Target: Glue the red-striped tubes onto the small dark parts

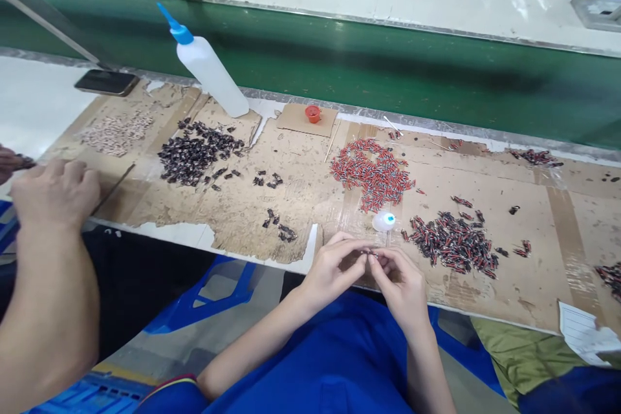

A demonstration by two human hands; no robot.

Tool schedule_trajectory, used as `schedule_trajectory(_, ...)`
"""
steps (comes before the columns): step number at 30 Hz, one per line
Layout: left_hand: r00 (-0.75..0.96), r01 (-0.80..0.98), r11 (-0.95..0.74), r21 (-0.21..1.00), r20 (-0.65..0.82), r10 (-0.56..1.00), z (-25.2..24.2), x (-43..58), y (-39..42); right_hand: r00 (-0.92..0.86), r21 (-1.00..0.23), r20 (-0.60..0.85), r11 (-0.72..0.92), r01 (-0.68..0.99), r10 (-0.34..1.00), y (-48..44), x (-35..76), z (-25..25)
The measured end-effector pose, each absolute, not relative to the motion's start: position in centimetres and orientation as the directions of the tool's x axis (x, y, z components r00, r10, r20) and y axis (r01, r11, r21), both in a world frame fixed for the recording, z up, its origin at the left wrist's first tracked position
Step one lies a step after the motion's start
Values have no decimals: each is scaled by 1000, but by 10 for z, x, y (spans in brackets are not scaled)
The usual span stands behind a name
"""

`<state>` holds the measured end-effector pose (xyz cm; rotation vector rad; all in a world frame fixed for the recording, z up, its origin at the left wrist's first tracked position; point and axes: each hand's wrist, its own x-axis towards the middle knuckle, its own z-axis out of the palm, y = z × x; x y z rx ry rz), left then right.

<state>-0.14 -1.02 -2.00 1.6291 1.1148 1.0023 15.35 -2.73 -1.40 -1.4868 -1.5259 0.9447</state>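
At the table's front edge, my left hand point(336, 272) and my right hand point(398, 279) meet fingertip to fingertip. Both pinch one small dark part point(369, 253) between them; its details are too small to make out. Just beyond them is a small white bottle point(383, 221) with a blue tip. Past it spreads a pile of small red parts point(372, 174). To the right of my right hand lies a pile of red and black pieces point(453, 242). Black parts point(194, 152) are heaped at the left, with a few small clusters point(280, 228) nearer.
Cardboard point(291, 168) covers the table. A large white bottle point(212, 76) with a blue nozzle, a red cup point(313, 114) and a phone point(107, 82) stand or lie towards the back. Another person's hand point(58, 191) is at the left. Behind runs a green belt point(339, 65).
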Motion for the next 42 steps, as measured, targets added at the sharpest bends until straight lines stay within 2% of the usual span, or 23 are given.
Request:
schedule_trajectory(4,313,351,-288,891,178,933,-16,-27,-1,89,-891,71,23,453,993,-28,171,-18)
schedule_trajectory(7,362,552,-406,728,230,903,-14,-69,6,338,-836,179,-39,548,924,-24,190,-19)
schedule_trajectory(9,398,671,-431,603,198,896,-12,-96,8,426,-748,309,-59,661,850,-19,196,-18)
schedule_trajectory(11,397,749,-422,511,165,903,-10,-112,6,359,-653,401,-12,757,843,-12,195,-18)
schedule_trajectory(14,411,801,-415,431,109,905,-12,-115,2,166,-580,414,119,806,895,-1,181,-22)
schedule_trajectory(17,376,852,-377,364,75,923,-19,-107,-1,73,-564,381,169,808,922,11,166,-32)
schedule_trajectory(20,306,892,-318,321,90,948,-27,-104,0,44,-606,352,192,772,935,19,160,-38)
schedule_trajectory(25,232,924,-243,296,73,970,-24,-107,2,119,-764,327,188,617,938,12,162,-35)
schedule_trajectory(29,236,927,-243,284,58,970,-21,-107,1,146,-924,163,100,368,976,-5,162,-35)
schedule_trajectory(32,253,929,-258,267,52,966,-22,-108,0,221,-975,46,-5,221,974,-14,163,-38)
schedule_trajectory(35,271,922,-273,275,46,961,-22,-111,1,277,-997,5,-18,80,961,-18,167,-43)
schedule_trajectory(39,256,873,-281,398,116,960,-20,-97,4,331,-998,-32,-11,-65,943,-18,170,-47)
schedule_trajectory(42,271,706,-323,630,182,945,-24,-66,6,379,-991,-40,11,-132,925,-16,169,-46)
